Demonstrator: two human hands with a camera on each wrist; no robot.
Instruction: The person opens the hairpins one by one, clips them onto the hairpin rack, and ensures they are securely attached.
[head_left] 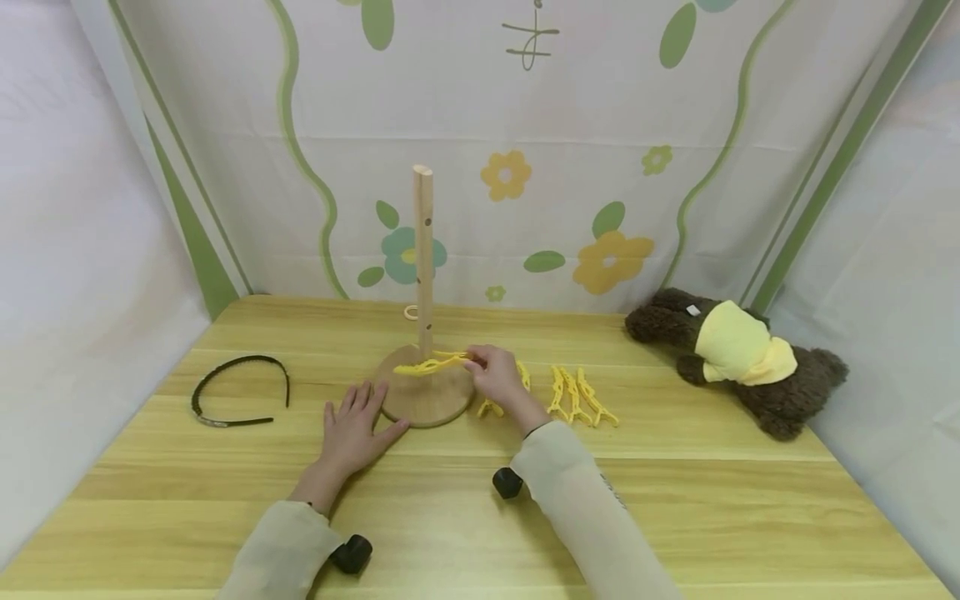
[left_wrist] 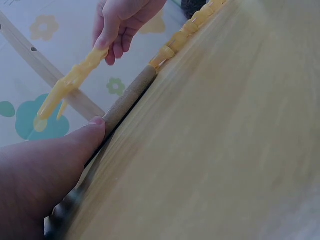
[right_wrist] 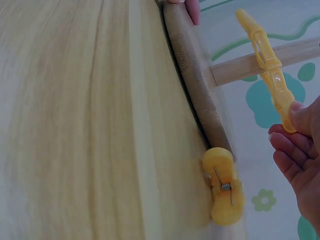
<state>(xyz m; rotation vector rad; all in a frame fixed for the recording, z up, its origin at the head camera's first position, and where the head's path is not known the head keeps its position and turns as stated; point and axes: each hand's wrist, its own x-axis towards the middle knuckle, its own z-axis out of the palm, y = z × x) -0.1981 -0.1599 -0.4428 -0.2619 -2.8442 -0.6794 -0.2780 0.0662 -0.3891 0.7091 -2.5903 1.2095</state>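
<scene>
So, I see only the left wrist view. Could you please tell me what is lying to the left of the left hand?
Observer: A dark headband lies there, its open end towards the left hand.
Operator: Thank you. And how many yellow clips lie outside the right hand?
Observer: At least four, to the right of the round base.
Operator: Is there some metal visible on these clips?
Observer: Yes, the right wrist view shows a metal spring on the one near the base.
</scene>
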